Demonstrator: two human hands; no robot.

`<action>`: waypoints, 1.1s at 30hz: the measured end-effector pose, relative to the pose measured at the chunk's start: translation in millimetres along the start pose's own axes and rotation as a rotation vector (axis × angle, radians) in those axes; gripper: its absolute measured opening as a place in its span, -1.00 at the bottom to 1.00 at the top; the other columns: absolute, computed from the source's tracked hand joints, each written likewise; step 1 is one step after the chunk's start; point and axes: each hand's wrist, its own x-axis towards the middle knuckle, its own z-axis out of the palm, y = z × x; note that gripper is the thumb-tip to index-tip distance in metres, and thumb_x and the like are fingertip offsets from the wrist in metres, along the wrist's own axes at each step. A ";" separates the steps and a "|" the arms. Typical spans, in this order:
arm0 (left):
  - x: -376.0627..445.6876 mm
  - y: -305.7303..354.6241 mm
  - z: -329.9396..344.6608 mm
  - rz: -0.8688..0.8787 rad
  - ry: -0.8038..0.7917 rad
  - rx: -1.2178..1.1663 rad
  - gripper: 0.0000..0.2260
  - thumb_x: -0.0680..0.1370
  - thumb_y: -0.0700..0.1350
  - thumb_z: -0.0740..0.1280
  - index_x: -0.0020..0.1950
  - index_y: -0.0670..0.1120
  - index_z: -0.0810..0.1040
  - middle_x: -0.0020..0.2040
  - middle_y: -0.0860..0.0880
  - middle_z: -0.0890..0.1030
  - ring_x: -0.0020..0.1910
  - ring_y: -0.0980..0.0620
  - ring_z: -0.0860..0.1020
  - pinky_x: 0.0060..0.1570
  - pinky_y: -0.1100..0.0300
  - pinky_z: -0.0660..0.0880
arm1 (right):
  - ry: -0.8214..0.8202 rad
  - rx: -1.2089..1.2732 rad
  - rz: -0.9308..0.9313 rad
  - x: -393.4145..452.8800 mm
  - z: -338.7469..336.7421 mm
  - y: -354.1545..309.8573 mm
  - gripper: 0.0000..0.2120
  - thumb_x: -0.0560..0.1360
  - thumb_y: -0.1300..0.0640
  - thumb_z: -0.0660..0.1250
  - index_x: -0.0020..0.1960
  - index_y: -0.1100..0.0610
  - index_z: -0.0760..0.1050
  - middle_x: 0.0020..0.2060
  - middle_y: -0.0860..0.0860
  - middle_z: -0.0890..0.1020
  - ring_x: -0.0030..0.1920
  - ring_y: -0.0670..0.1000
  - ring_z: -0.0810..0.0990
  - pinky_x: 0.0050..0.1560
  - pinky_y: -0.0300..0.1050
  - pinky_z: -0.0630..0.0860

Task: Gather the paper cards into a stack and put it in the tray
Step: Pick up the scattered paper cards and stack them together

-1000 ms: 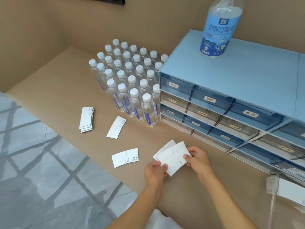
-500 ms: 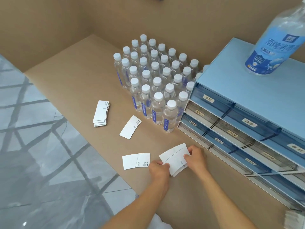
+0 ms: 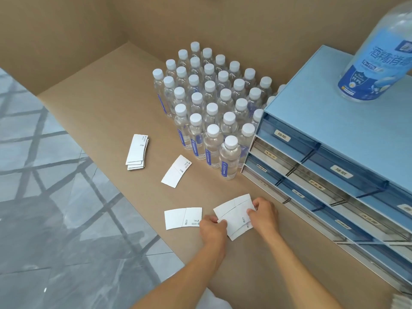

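Both hands grip a small fan of white paper cards (image 3: 235,214) low over the brown table. My left hand (image 3: 213,228) pinches their lower left corner, and my right hand (image 3: 264,214) holds their right edge. One loose card (image 3: 182,218) lies flat just left of my left hand. Another single card (image 3: 176,171) lies farther back, in front of the bottles. A short stack of cards (image 3: 137,152) rests near the table's left edge. No tray is in view.
A dense block of several small water bottles (image 3: 211,103) stands behind the cards. A blue drawer cabinet (image 3: 334,139) fills the right side, with a large sanitiser bottle (image 3: 376,61) on top. The table edge (image 3: 124,197) drops to a grey tiled floor at left.
The view has swung left, so the tray at the lower right has left the frame. My hands have lowered the fanned cards toward the table and squared them together slightly.
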 end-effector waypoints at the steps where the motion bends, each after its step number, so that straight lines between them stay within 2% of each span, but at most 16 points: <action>1: -0.5 -0.6 -1.0 0.019 -0.007 -0.001 -0.88 0.48 -0.28 0.37 -0.10 -0.12 0.46 -0.28 -0.02 0.47 -0.37 0.04 0.44 -0.42 0.22 0.33 | -0.003 0.031 0.000 -0.8 -0.1 1.3 -0.94 0.46 0.23 0.38 -0.10 0.14 0.51 -0.07 0.10 0.68 -0.05 0.16 0.63 -0.08 -0.06 0.56; 3: -2.7 -0.9 -4.3 0.056 -0.021 -0.015 -0.88 0.49 -0.26 0.38 -0.09 -0.12 0.47 -0.23 -0.05 0.51 -0.31 -0.01 0.47 -0.35 0.20 0.37 | 0.000 0.122 0.004 -4.1 -0.9 3.6 -0.89 0.44 0.26 0.38 -0.06 0.16 0.49 -0.08 0.10 0.65 -0.06 0.16 0.63 -0.04 0.01 0.59; 6: -6.8 -0.2 -13.5 0.125 -0.047 -0.036 -0.88 0.48 -0.25 0.41 -0.05 -0.13 0.50 -0.16 -0.09 0.52 -0.22 -0.05 0.50 -0.21 0.16 0.43 | 0.016 0.299 0.027 -12.5 -2.8 8.2 -0.82 0.43 0.31 0.40 -0.03 0.15 0.48 -0.08 0.12 0.66 -0.10 0.12 0.64 -0.06 -0.03 0.59; 9: -10.6 -2.1 -28.5 0.196 -0.075 -0.031 -0.87 0.49 -0.25 0.42 -0.05 -0.08 0.52 -0.17 -0.05 0.48 -0.26 0.02 0.46 -0.29 0.21 0.39 | -0.008 0.505 0.095 -25.8 -1.4 12.9 -0.77 0.43 0.34 0.43 0.04 0.19 0.51 -0.09 0.13 0.65 -0.09 0.11 0.66 -0.08 -0.03 0.61; 11: -12.6 -5.6 -41.5 0.227 -0.090 -0.026 -0.86 0.49 -0.26 0.42 -0.06 -0.05 0.53 -0.17 -0.05 0.49 -0.26 0.02 0.47 -0.26 0.21 0.42 | -0.026 0.588 0.118 -37.0 2.2 13.3 -0.84 0.43 0.35 0.44 -0.02 0.22 0.54 -0.16 0.12 0.65 -0.20 0.06 0.64 -0.21 -0.11 0.57; 14: -17.4 -14.6 -65.0 0.198 -0.087 -0.055 -0.82 0.48 -0.27 0.44 0.00 -0.03 0.58 -0.04 -0.11 0.61 -0.11 -0.08 0.62 -0.05 0.05 0.60 | -0.066 0.603 0.116 -56.4 12.4 11.3 -0.94 0.43 0.32 0.44 -0.12 0.30 0.58 -0.28 0.11 0.64 -0.33 0.03 0.58 -0.30 -0.14 0.50; 17: -17.2 -26.4 -88.3 0.108 -0.025 -0.111 -0.77 0.46 -0.28 0.48 0.09 -0.16 0.60 0.04 -0.18 0.68 0.02 -0.16 0.67 0.12 -0.08 0.61 | -0.125 0.586 0.095 -74.9 27.7 7.0 -0.93 0.43 0.33 0.43 -0.15 0.31 0.55 -0.32 0.08 0.61 -0.36 0.01 0.56 -0.34 -0.16 0.47; 20: -14.8 -32.5 -108.2 0.067 0.023 -0.116 -0.92 0.46 -0.28 0.49 -0.16 -0.21 0.61 -0.07 -0.25 0.71 -0.19 -0.12 0.63 -0.02 -0.02 0.62 | -0.157 0.561 0.067 -89.3 43.0 -0.9 -0.90 0.44 0.33 0.41 -0.22 0.24 0.50 -0.32 0.08 0.59 -0.34 0.02 0.54 -0.31 -0.14 0.45; 22: -9.8 -34.1 -117.4 0.052 0.020 -0.096 -0.84 0.47 -0.29 0.48 -0.27 -0.19 0.55 -0.18 -0.25 0.68 -0.26 -0.12 0.59 -0.07 -0.01 0.62 | -0.145 0.532 0.074 -95.7 52.5 -3.4 -0.87 0.44 0.32 0.40 -0.24 0.20 0.48 -0.32 0.07 0.58 -0.33 0.03 0.53 -0.29 -0.13 0.44; 25: -0.8 -22.8 -125.1 0.076 -0.001 -0.047 -0.80 0.48 -0.30 0.46 -0.31 -0.17 0.51 -0.29 -0.17 0.61 -0.32 -0.11 0.54 -0.15 -0.01 0.60 | -0.089 0.500 0.109 -98.9 64.0 -10.9 -0.84 0.44 0.27 0.41 -0.26 0.18 0.47 -0.34 0.05 0.57 -0.34 0.04 0.52 -0.31 -0.12 0.42; 27: 9.4 -11.3 -128.6 0.122 0.017 0.026 -0.75 0.46 -0.27 0.45 -0.34 -0.12 0.46 -0.35 -0.12 0.50 -0.34 -0.07 0.44 -0.25 0.08 0.47 | -0.048 0.485 0.129 -97.9 71.4 -22.6 -0.82 0.43 0.26 0.41 -0.28 0.16 0.45 -0.35 0.04 0.55 -0.34 0.05 0.50 -0.32 -0.12 0.40; 29: 21.1 -0.5 -132.4 0.146 0.034 0.110 -0.70 0.46 -0.24 0.44 -0.41 -0.09 0.41 -0.36 -0.10 0.43 -0.34 -0.07 0.38 -0.27 0.12 0.39 | -0.011 0.468 0.157 -95.8 79.7 -37.4 -0.82 0.43 0.25 0.40 -0.28 0.16 0.43 -0.34 0.05 0.54 -0.33 0.06 0.50 -0.31 -0.11 0.39; 31: 32.3 8.2 -138.3 0.131 0.027 0.139 -0.64 0.46 -0.25 0.44 -0.47 -0.08 0.38 -0.38 -0.10 0.43 -0.36 -0.08 0.37 -0.30 0.15 0.36 | 0.016 0.422 0.179 -93.5 89.2 -51.1 -0.87 0.43 0.24 0.39 -0.25 0.22 0.47 -0.29 0.09 0.60 -0.27 0.12 0.56 -0.26 -0.09 0.44; 33: 44.6 14.4 -144.8 0.095 0.008 0.146 -0.71 0.46 -0.26 0.44 -0.41 -0.11 0.46 -0.35 -0.10 0.51 -0.34 -0.10 0.45 -0.27 0.17 0.42 | 0.020 0.368 0.201 -91.3 98.8 -62.9 -0.89 0.43 0.22 0.37 -0.19 0.27 0.51 -0.22 0.13 0.65 -0.17 0.18 0.62 -0.19 -0.05 0.50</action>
